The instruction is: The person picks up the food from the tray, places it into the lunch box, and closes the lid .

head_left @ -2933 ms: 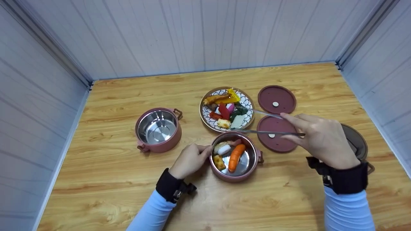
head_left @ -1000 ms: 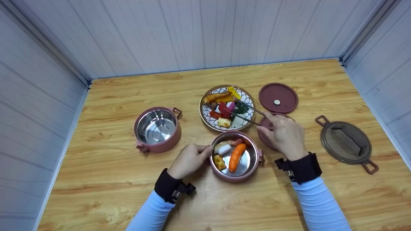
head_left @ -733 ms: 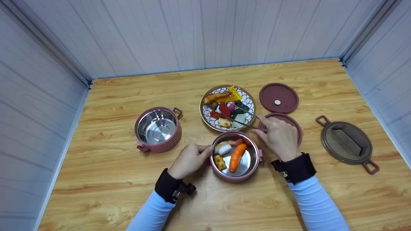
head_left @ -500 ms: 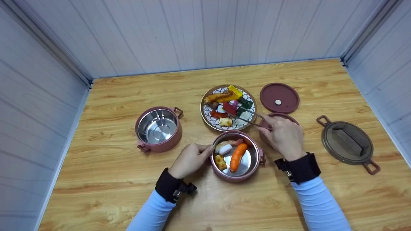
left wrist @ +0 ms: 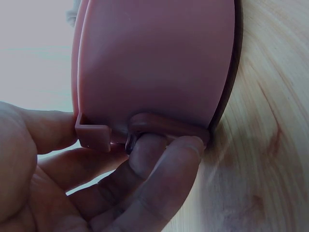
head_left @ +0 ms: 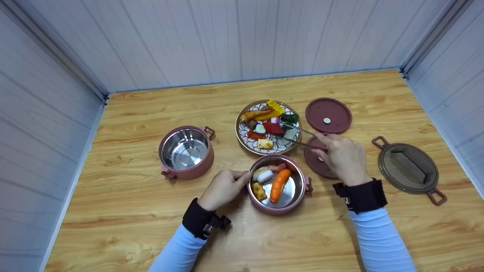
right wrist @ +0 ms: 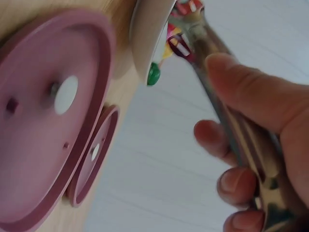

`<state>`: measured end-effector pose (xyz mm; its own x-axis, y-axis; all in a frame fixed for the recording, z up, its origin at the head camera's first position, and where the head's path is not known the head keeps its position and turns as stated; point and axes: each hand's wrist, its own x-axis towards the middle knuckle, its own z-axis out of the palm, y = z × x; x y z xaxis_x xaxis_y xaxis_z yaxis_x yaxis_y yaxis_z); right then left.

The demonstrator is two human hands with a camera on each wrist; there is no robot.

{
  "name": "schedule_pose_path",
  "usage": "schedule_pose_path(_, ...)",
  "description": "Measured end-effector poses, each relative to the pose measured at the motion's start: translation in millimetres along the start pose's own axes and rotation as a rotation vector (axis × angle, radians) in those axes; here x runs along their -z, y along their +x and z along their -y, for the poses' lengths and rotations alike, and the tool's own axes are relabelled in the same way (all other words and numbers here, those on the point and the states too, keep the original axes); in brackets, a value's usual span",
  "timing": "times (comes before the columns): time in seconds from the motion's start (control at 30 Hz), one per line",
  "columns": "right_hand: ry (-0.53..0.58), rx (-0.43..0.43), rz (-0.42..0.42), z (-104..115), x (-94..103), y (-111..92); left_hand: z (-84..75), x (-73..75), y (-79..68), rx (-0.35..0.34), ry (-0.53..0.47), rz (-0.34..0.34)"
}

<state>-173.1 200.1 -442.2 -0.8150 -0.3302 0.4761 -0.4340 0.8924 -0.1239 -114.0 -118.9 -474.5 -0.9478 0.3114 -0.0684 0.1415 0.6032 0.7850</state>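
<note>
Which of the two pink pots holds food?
The pot the left hand grips: an orange sausage and other pieces lie inside, while the other pot, farther left, shows only bare metal.

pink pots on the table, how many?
2. The front pot, holding food, stands before the plate, its side handle in the left hand; the left pot, empty, stands apart. No others show.

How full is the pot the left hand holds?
Partly full: the pot holds food, including an orange sausage and a white piece, but bare metal floor shows.
</note>
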Motion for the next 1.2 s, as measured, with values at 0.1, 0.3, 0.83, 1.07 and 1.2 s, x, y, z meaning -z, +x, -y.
schedule_pose_path(0.1,-0.005,0.042,-0.026,-4,-2.1,0,-0.2,-0.1,0.2,0.007,0.001,0.0)
schedule_pose_path(0.3,-0.021,0.068,-0.027,-7,-1.1,0,-0.2,-0.6,0.3,0.02,-0.005,0.005)
schedule_pose_path(0.83,0.132,0.084,0.078,-32,23.6,-2,-1.8,1.1,-0.2,0.023,0.009,-0.002)
schedule_pose_path(1.07,0.285,0.161,0.082,-45,47.1,-6,-1.2,1.7,-1.3,0.036,-0.01,0.003)
schedule_pose_path(1.2,0.415,0.28,0.097,-50,62.2,-10,-1.4,1.7,-0.6,0.036,-0.022,0.013)
